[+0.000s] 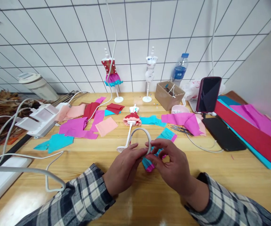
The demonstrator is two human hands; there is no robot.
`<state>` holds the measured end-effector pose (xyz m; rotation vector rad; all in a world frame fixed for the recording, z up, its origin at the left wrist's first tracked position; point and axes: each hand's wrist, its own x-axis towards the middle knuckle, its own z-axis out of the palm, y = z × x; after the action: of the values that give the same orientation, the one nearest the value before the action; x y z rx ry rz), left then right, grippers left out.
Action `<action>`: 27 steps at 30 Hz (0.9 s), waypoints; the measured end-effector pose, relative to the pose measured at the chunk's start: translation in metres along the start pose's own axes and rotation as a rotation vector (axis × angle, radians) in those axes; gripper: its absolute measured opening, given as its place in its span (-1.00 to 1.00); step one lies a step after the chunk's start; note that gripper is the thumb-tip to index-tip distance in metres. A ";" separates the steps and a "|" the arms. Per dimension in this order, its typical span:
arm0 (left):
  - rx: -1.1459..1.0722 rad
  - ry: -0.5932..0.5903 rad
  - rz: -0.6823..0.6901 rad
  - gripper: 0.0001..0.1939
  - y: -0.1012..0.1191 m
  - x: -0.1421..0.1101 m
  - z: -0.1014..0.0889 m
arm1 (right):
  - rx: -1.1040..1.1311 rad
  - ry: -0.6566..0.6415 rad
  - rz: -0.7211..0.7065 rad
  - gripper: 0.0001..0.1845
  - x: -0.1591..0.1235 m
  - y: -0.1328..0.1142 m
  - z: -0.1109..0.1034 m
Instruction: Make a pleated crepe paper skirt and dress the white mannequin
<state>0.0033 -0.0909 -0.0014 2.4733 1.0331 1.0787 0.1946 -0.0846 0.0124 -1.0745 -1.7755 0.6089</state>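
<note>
Ring [149, 140], white, narrow-banded and hollow like a tape roll, stands upright, its arch rising toward twelve o'clock above the fingertips. It sits at one o'clock from the left hand [127, 168], whose fingers grip its lower edge, and at ten o'clock from the right hand [172, 163], thumb and forefinger pinching its right side.

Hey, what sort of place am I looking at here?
Likely a small craft workspace: miniature dress forms stand on a wooden table among colored scraps and scissors.
</note>
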 end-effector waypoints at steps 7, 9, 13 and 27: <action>0.007 0.001 0.049 -0.64 0.002 0.001 -0.005 | 0.187 -0.060 0.000 -0.84 0.004 -0.001 0.000; 0.005 0.039 0.029 -0.76 0.004 0.000 -0.006 | 0.203 -0.086 -0.042 -0.76 0.003 0.001 0.001; 0.010 0.134 -0.027 -0.85 0.008 -0.003 -0.008 | 0.206 -0.016 -0.041 -0.73 0.000 0.003 0.004; 0.077 0.179 -0.058 -0.86 0.015 0.004 -0.016 | 0.002 -0.046 -0.231 -0.91 -0.001 0.001 0.007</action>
<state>0.0009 -0.0995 0.0187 2.4233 1.2113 1.2839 0.1893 -0.0845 0.0084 -0.8439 -1.9049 0.4969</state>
